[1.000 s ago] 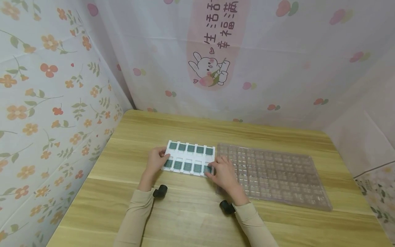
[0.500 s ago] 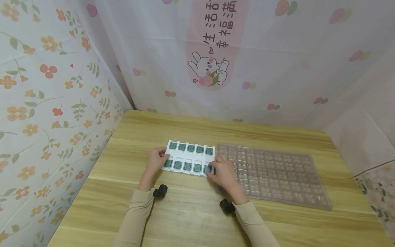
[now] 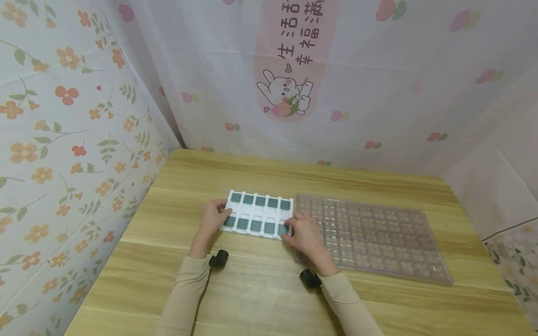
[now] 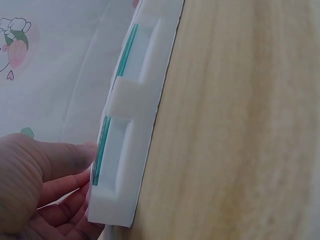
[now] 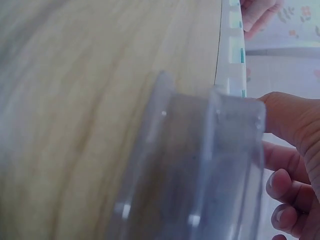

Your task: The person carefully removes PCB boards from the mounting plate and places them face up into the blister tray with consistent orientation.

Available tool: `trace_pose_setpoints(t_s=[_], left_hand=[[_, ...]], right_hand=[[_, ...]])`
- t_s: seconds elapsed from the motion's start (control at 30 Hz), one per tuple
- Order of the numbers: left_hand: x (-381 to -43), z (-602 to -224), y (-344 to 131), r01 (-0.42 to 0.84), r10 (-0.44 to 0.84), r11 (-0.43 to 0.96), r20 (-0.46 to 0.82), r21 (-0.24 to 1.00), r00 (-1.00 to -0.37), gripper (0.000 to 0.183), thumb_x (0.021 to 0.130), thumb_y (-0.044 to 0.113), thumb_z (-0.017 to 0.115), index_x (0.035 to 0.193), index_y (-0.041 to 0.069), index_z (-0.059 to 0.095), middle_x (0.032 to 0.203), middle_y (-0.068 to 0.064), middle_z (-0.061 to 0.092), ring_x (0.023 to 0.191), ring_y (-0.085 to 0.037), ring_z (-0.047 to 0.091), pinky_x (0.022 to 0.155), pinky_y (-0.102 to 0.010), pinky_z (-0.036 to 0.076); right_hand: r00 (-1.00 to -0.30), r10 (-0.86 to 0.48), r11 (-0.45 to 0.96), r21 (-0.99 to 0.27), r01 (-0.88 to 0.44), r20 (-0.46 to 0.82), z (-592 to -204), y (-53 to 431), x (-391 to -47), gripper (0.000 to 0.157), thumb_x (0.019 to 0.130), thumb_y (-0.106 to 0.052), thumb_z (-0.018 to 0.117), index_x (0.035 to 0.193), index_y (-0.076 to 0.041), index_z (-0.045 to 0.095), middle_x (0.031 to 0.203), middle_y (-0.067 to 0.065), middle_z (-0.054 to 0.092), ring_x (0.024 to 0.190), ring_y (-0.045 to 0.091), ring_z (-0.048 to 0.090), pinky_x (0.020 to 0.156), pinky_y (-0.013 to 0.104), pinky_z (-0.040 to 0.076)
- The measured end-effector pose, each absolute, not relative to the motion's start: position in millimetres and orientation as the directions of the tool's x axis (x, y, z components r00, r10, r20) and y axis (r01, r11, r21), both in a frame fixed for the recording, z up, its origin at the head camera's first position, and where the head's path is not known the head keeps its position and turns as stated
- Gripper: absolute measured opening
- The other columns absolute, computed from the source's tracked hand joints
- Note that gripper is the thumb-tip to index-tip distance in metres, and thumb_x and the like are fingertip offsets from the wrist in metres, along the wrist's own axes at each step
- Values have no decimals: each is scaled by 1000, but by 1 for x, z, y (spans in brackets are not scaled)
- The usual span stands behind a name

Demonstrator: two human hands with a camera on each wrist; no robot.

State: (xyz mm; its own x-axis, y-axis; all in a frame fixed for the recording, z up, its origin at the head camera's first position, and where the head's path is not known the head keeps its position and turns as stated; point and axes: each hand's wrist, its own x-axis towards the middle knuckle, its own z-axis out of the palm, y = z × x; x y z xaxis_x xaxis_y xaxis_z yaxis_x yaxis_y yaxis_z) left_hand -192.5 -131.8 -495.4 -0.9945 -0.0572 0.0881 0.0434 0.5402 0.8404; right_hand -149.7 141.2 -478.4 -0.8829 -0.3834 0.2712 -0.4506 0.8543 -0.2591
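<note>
on the yellowish wood-grain table [image 3: 252, 294] — my left hand [image 3: 212, 219] and right hand [image 3: 305, 235] pinch opposite ends of a white rectangular tray [image 3: 237, 211] of green squares [image 3: 260, 201] — clear plastic grid tray [image 3: 374, 238] just beside.

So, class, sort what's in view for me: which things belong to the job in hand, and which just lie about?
Seem to belong to the job:
white rectangular tray, gripped at its ends by the left hand and right hand
ten dark-green square pieces set in it

Probably just lying about:
clear plastic gridded tray beside it, gripped by neither hand; its role is uncertain
</note>
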Motion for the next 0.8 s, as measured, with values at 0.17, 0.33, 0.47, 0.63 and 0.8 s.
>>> trace_pose_setpoints(t_s=[0.17,0.33,0.47,0.63,0.8], left_hand=[[-193,-494,-131,29,-62,546,76,837,-995,31,80,-4,68,109,-14,62,92,-23,64,75,-24,51,63,-26,40],[-192,-493,-130,25,-63,547,71,837,-996,31,80,-4,67,109,-14,62,92,-23,64,75,-25,50,63,-27,39],[-191,-492,-130,23,-64,547,69,837,-996,30,81,-3,67,109,-14,62,93,-23,64,75,-25,50,64,-27,39],[-190,-491,-129,21,-69,552,71,834,-995,30,81,-3,66,108,-14,63,91,-23,64,75,-25,51,64,-27,40],[-190,-491,-128,21,-68,545,69,838,-995,30,80,-4,66,109,-14,62,92,-24,64,75,-25,52,63,-27,41]], right_hand=[[-885,-382,852,-268,-449,268,-476,142,-150,31,66,-28,83,87,-7,72,84,4,61,80,22,49,69,39,41],[-877,-383,847,-268,-458,290,-476,145,-152,31,65,-27,84,85,-7,72,82,4,60,80,23,49,72,39,42],[-868,-385,843,-263,-469,314,-476,148,-153,30,65,-26,84,84,-7,72,81,3,59,78,22,50,70,39,43],[-866,-385,839,-270,-472,319,-474,151,-155,29,65,-26,83,83,-6,71,82,4,59,78,23,51,69,39,43],[-869,-377,845,-267,-464,319,-472,157,-160,28,65,-24,84,83,-6,71,82,5,60,74,22,50,64,36,42]])
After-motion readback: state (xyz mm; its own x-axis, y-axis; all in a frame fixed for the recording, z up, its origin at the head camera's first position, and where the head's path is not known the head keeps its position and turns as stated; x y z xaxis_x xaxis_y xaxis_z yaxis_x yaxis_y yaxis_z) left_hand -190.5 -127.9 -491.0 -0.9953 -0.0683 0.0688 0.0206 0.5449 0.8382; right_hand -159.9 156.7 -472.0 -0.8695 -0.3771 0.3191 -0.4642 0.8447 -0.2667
